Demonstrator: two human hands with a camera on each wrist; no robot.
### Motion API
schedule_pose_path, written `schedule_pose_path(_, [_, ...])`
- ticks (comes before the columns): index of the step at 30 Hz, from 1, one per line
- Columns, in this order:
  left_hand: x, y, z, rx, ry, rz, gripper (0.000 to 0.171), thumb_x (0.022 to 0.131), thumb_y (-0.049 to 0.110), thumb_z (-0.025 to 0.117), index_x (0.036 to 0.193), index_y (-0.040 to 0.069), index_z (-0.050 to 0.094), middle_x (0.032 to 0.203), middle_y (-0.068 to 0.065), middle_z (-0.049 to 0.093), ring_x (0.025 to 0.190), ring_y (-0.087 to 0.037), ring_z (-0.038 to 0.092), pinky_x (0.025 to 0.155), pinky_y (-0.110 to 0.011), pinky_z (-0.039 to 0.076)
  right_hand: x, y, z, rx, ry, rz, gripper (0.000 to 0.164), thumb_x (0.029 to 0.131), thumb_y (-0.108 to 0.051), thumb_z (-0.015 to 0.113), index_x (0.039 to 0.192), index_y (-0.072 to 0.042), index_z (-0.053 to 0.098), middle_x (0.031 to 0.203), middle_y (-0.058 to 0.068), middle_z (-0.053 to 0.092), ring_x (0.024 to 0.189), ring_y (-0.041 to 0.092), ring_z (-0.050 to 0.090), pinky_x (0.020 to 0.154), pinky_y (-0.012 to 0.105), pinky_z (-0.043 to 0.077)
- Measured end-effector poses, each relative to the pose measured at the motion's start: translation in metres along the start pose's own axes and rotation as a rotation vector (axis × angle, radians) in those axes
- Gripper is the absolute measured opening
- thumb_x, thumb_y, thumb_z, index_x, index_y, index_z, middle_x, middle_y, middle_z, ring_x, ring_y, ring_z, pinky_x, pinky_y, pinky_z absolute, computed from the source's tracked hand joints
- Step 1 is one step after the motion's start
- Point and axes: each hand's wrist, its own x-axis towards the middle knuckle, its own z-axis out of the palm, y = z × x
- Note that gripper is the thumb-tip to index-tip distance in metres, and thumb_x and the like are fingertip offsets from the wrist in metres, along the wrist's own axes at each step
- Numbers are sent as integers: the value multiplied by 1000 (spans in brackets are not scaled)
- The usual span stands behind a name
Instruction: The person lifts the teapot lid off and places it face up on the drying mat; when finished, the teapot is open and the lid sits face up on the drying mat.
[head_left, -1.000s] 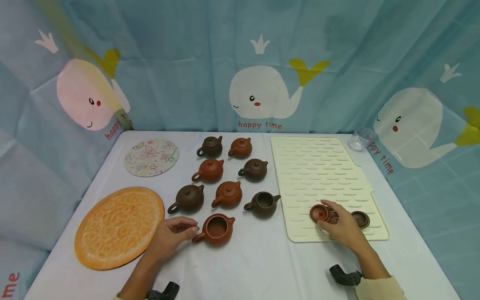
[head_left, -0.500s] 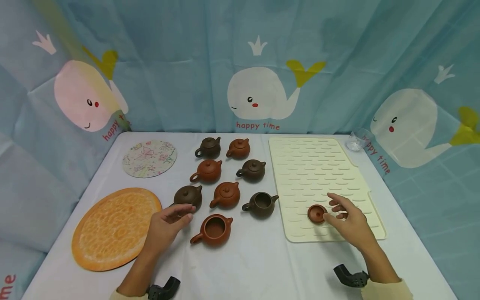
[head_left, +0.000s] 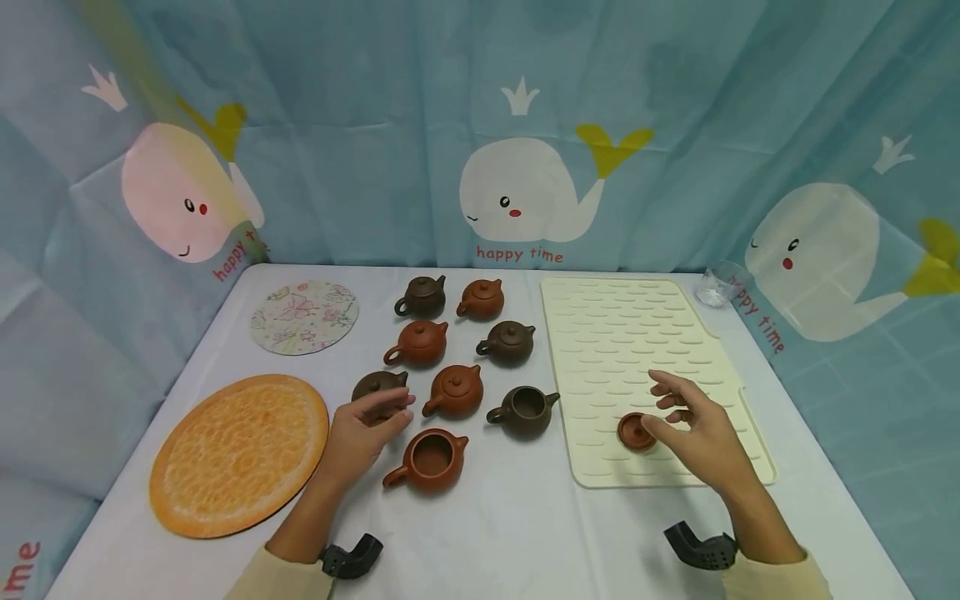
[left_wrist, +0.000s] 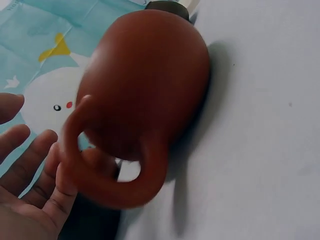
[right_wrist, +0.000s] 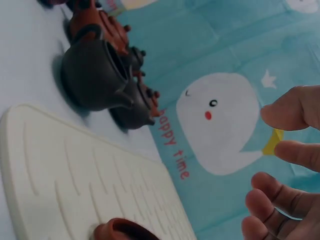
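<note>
- Left hand and right hand, in the head view, both have thumb and fingers parted wide; the table wears white cloth and backs onto a blue whale-print curtain; a clear glass stands at its far right corner, a floral mat near its far left corner; a dark lidded teapot is partly hidden by the left fingers, a lidless red teapot just nearer the table's front edge; a red lid lies by the right thumb, near the cream mat's front edge
- Left wrist view: fingers loosely parted beside the red teapot's handle; I cannot tell whether they touch
- Right wrist view: thumb and fingers apart; lid on the cream mat, clear of them
</note>
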Motion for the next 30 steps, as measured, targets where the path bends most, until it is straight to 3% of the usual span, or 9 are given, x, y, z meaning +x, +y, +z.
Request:
schedule_pose_path(3, [2, 1, 4, 14, -19, -24, 33, 88, -2, 68, 120, -1, 65, 110, -17, 67, 91, -23, 61, 76, -22, 50, 5, -6, 1, 22, 4, -9, 61, 83, 4, 71, 139, -9, 50, 113, 5, 57, 96, 18, 51, 76, 21, 43])
schedule_pose_path(7, [6, -12, 7, 18, -20, -44, 34, 88, 3, 70, 122, 3, 65, 111, -12, 67, 89, -23, 62, 73, -24, 51, 11, -13, 2, 51, 9, -30, 61, 82, 6, 71, 138, -9, 51, 114, 4, 57, 96, 19, 51, 76, 22, 43])
schedule_pose_path(14, [11, -16, 10, 36, -76, -119, 40, 88, 9, 72, 126, 2, 62, 117, -13, 65, 101, -27, 63, 79, -29, 52, 22, -25, 6, 91, 4, -54, 61, 82, 7, 72, 137, -10, 52, 114, 4, 57, 97, 18, 51, 78, 22, 42])
schedule_pose_path(20, [14, -26, 13, 37, -100, -168, 40, 89, 7, 70, 128, 2, 61, 116, -12, 65, 97, -24, 65, 79, -30, 52, 31, -34, 13, 155, -32, -127, 59, 82, 9, 70, 136, -7, 53, 114, 7, 57, 97, 21, 50, 78, 25, 42])
schedule_pose_path(26, [17, -27, 20, 49, -47, -223, 37, 87, 2, 69, 124, -1, 63, 108, -12, 68, 96, -23, 66, 78, -29, 53, 39, -41, 19, 172, -68, -174, 58, 82, 8, 70, 135, -7, 53, 112, 6, 57, 97, 23, 51, 78, 27, 43])
schedule_pose_path(30, [19, -27, 23, 128, 3, -247, 32, 86, 5, 72, 117, 1, 68, 102, -8, 70, 94, -21, 66, 76, -28, 53, 45, -50, 26, 179, -89, -188, 58, 81, 10, 70, 134, -5, 53, 113, 7, 58, 98, 22, 51, 78, 29, 43])
